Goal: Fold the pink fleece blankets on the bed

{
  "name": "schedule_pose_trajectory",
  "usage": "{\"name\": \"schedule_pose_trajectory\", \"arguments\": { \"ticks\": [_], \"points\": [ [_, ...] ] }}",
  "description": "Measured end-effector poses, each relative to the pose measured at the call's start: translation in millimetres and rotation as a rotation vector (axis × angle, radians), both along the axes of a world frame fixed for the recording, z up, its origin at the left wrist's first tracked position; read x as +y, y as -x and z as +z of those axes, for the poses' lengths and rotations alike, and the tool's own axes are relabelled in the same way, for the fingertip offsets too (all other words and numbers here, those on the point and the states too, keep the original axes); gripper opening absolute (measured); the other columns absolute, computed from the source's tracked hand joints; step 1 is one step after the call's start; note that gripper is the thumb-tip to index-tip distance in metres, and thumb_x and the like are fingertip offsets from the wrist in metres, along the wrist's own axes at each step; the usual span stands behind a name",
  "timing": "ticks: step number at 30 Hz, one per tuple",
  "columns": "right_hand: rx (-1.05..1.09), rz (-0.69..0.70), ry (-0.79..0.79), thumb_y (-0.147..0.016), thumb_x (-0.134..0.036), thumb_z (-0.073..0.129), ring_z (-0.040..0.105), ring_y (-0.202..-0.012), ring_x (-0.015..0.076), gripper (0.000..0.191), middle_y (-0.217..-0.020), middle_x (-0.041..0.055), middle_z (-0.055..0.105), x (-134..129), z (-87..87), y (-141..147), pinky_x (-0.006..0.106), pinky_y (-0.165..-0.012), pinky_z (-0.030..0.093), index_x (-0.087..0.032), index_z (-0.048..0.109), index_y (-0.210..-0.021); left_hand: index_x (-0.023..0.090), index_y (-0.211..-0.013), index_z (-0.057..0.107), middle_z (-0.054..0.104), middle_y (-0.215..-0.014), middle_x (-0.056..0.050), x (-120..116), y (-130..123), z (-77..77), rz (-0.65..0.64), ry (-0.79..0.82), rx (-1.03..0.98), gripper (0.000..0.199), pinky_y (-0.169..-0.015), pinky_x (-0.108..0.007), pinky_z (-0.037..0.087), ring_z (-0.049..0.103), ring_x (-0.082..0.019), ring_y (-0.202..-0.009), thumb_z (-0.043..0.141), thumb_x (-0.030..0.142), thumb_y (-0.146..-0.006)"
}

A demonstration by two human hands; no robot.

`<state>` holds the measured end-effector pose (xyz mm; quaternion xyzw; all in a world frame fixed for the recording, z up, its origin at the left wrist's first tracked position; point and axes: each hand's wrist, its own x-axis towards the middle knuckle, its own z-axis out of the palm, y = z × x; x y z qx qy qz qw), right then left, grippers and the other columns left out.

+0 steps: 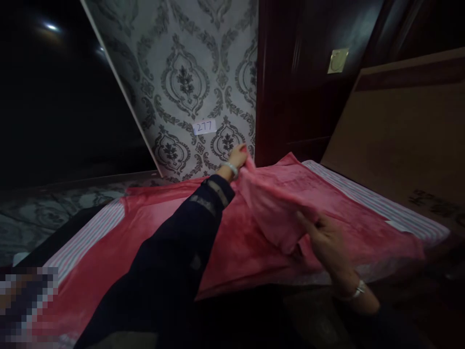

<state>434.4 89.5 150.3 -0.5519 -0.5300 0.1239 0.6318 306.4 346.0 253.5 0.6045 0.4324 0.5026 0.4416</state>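
Note:
Pink plush fabric [156, 247] lies spread over a surface with a striped cover, its garment-like outline reaching far to both sides. At the far side, my left hand [238, 156] is closed on an edge of it and holds that edge raised. A fold hangs from there toward my right hand [327, 245], which is at the near edge with the thumb side against the fabric. Its fingers curl around the lifted edge, though they are partly hidden and slightly blurred. Bracelets show on both wrists.
The striped cover [378, 206] shows at the right and left of the fabric. A large cardboard box [403, 131] leans at the right. Patterned wallpaper [185, 82] with a paper label [204, 127] reading 277 stands behind, and a dark screen [65, 97] is at the left.

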Motion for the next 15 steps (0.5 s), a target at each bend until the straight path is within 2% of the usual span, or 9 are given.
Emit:
{"name": "schedule_pose_trajectory", "arguments": {
  "ticks": [1, 2, 3, 5, 7, 9, 11, 13, 15],
  "points": [
    [-0.007, -0.127, -0.046, -0.081, -0.071, 0.063, 0.034, -0.046, 0.0119, 0.058, -0.05, -0.0036, 0.037, -6, 8.5, -13, 0.026, -0.041, 0.028, -0.024, 0.044, -0.053, 0.011, -0.13, 0.067, 0.066, -0.138, -0.01, 5, -29, 15.8, -0.067, -0.07, 0.016, 0.061, -0.111, -0.028, 0.041, 0.06, -0.017, -0.127, 0.051, -0.011, -0.075],
    [-0.029, -0.243, -0.094, -0.08, -0.07, 0.065, 0.033, -0.046, 0.012, 0.059, -0.05, -0.0035, 0.036, -12, 15.7, -26, 0.026, -0.041, 0.026, -0.025, 0.042, -0.051, 0.007, -0.129, 0.067, 0.065, -0.139, -0.013, 9, -56, 27.8, -0.14, -0.18, 0.063, 0.059, -0.112, -0.028, 0.04, 0.059, -0.018, -0.128, 0.046, -0.012, -0.076],
    [-0.058, -0.339, -0.136, -0.08, -0.069, 0.065, 0.033, -0.046, 0.0124, 0.058, -0.049, -0.0034, 0.036, -19, 21.2, -36, 0.027, -0.04, 0.025, -0.025, 0.043, -0.05, 0.005, -0.127, 0.068, 0.065, -0.139, -0.013, 10, -81, 35.7, -0.182, -0.22, 0.067, 0.058, -0.111, -0.028, 0.039, 0.059, -0.017, -0.128, 0.044, -0.012, -0.077],
    [-0.128, -0.454, -0.192, -0.083, -0.067, 0.064, 0.032, -0.046, 0.0131, 0.056, -0.049, -0.0035, 0.036, -29, 26.7, -53, 0.029, -0.041, 0.025, -0.026, 0.045, -0.05, 0.003, -0.125, 0.07, 0.066, -0.138, -0.015, 10, -120, 39.6, -0.245, -0.277, 0.076, 0.056, -0.109, -0.027, 0.04, 0.06, -0.017, -0.126, 0.041, -0.011, -0.079],
    [-0.188, -0.494, -0.2, -0.085, -0.065, 0.063, 0.031, -0.045, 0.0127, 0.056, -0.048, -0.0042, 0.034, -34, 25.2, -65, 0.029, -0.041, 0.027, -0.027, 0.042, -0.05, 0.004, -0.12, 0.073, 0.069, -0.133, -0.014, 10, -142, 30.8, -0.256, -0.269, 0.074, 0.053, -0.107, -0.026, 0.042, 0.062, -0.017, -0.123, 0.042, -0.01, -0.079],
    [-0.237, -0.491, -0.178, -0.088, -0.064, 0.061, 0.03, -0.044, 0.0116, 0.057, -0.047, -0.0053, 0.032, -32, 17.7, -73, 0.028, -0.042, 0.028, -0.026, 0.039, -0.051, 0.006, -0.114, 0.075, 0.073, -0.125, -0.013, 13, -147, 15.6, -0.222, -0.241, 0.088, 0.049, -0.106, -0.028, 0.044, 0.065, -0.019, -0.12, 0.047, -0.008, -0.077],
    [-0.28, -0.454, -0.168, -0.091, -0.06, 0.059, 0.032, -0.043, 0.0115, 0.055, -0.046, -0.0055, 0.034, -24, 4.8, -71, 0.027, -0.041, 0.029, -0.025, 0.04, -0.053, 0.008, -0.109, 0.077, 0.075, -0.119, -0.012, 22, -136, -0.2, -0.155, -0.193, 0.105, 0.045, -0.106, -0.031, 0.046, 0.066, -0.022, -0.119, 0.051, -0.006, -0.074],
    [-0.335, -0.346, -0.185, -0.095, -0.051, 0.056, 0.044, -0.047, 0.0135, 0.046, -0.051, -0.0031, 0.046, -12, -13.0, -56, 0.027, -0.046, 0.038, -0.023, 0.048, -0.059, 0.01, -0.105, 0.078, 0.076, -0.115, -0.012, 31, -110, -13.7, -0.084, -0.143, 0.117, 0.044, -0.104, -0.034, 0.048, 0.067, -0.023, -0.116, 0.054, -0.004, -0.071],
    [-0.391, -0.173, -0.222, -0.097, -0.035, 0.051, 0.063, -0.068, 0.0189, 0.027, -0.072, 0.0032, 0.066, -1, -34.1, -26, 0.03, -0.063, 0.053, -0.022, 0.066, -0.079, 0.012, -0.105, 0.078, 0.077, -0.11, -0.009, 37, -72, -26.3, -0.026, -0.103, 0.124, 0.045, -0.101, -0.034, 0.051, 0.069, -0.022, -0.109, 0.054, -0.001, -0.069]
  ]
}}
